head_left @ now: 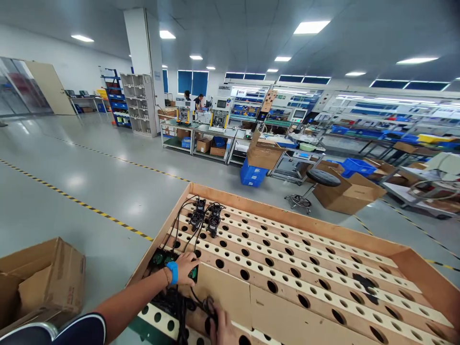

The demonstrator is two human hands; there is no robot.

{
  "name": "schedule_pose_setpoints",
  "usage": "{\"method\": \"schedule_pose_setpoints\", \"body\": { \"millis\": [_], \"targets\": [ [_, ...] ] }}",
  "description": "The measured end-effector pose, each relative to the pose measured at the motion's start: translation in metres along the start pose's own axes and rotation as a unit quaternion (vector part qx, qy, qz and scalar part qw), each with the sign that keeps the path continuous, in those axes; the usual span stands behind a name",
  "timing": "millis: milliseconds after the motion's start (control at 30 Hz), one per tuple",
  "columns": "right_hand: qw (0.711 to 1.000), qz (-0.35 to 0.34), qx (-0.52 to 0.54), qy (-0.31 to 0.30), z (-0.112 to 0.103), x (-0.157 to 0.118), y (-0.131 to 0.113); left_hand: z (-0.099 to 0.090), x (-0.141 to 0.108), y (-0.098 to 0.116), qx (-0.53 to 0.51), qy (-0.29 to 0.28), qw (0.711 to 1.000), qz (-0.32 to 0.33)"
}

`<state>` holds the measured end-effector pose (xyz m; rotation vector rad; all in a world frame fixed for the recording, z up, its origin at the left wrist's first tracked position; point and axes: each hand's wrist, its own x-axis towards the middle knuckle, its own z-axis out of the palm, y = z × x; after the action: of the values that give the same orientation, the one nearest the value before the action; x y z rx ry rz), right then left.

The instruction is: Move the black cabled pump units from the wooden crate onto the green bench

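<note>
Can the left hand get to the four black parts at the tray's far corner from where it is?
Probably yes: left hand rests on the perforated tray; black parts sit just beyond, nothing between but loose cables.

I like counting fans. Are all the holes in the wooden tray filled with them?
No, only a few black fans sit in the wooden tray; most holes show empty.

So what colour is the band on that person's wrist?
Bright blue. The wristband sits on the left hand; the head view shows it best.

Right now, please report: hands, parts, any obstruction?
Left hand flat on a black fan unit. Right hand grips black cables. Four more black units wired at the tray's far corner.
</note>
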<state>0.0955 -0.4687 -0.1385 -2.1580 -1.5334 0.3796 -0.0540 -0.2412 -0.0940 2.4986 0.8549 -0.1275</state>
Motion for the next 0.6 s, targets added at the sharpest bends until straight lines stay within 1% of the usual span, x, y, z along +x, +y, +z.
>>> {"method": "schedule_pose_setpoints", "body": {
  "millis": [67, 100, 133, 167, 233, 300, 367, 433, 500, 533, 567, 600],
  "targets": [
    [0.993, 0.027, 0.111, -0.005, 0.006, 0.004, -0.018, 0.000, 0.002, -0.006, -0.008, -0.014, 1.000, 0.021],
    [0.990, 0.026, 0.136, -0.019, 0.012, 0.003, -0.030, 0.000, 0.004, -0.009, -0.011, -0.018, 0.999, 0.031],
    [0.990, 0.017, 0.133, -0.039, 0.020, 0.001, -0.041, 0.000, 0.005, -0.011, -0.015, -0.019, 0.999, 0.038],
    [0.993, 0.005, 0.105, -0.063, 0.028, -0.002, -0.052, 0.000, 0.006, -0.013, -0.018, -0.018, 0.999, 0.044],
    [0.994, -0.027, 0.010, -0.102, 0.042, -0.008, -0.068, 0.000, 0.007, -0.017, -0.023, -0.013, 0.998, 0.051],
    [0.987, -0.048, -0.089, -0.124, 0.045, -0.009, -0.080, 0.002, 0.005, -0.020, -0.031, -0.010, 0.998, 0.061],
    [0.976, -0.060, -0.158, -0.134, 0.034, 0.000, -0.089, 0.004, 0.001, -0.023, -0.040, -0.006, 0.996, 0.080],
    [0.967, -0.098, -0.193, -0.136, 0.010, 0.015, -0.097, 0.005, -0.004, -0.024, -0.046, -0.006, 0.994, 0.098],
    [0.956, -0.179, -0.183, -0.141, -0.017, 0.033, -0.098, 0.004, -0.009, -0.023, -0.045, -0.006, 0.994, 0.102],
    [0.951, -0.216, -0.168, -0.146, -0.029, 0.041, -0.095, 0.004, -0.011, -0.021, -0.044, -0.006, 0.994, 0.102],
    [0.947, -0.234, -0.156, -0.155, -0.037, 0.047, -0.089, 0.003, -0.013, -0.020, -0.044, -0.003, 0.994, 0.100],
    [0.947, -0.233, -0.146, -0.165, -0.043, 0.050, -0.081, 0.002, -0.014, -0.019, -0.046, 0.001, 0.994, 0.099]
  ]
}}
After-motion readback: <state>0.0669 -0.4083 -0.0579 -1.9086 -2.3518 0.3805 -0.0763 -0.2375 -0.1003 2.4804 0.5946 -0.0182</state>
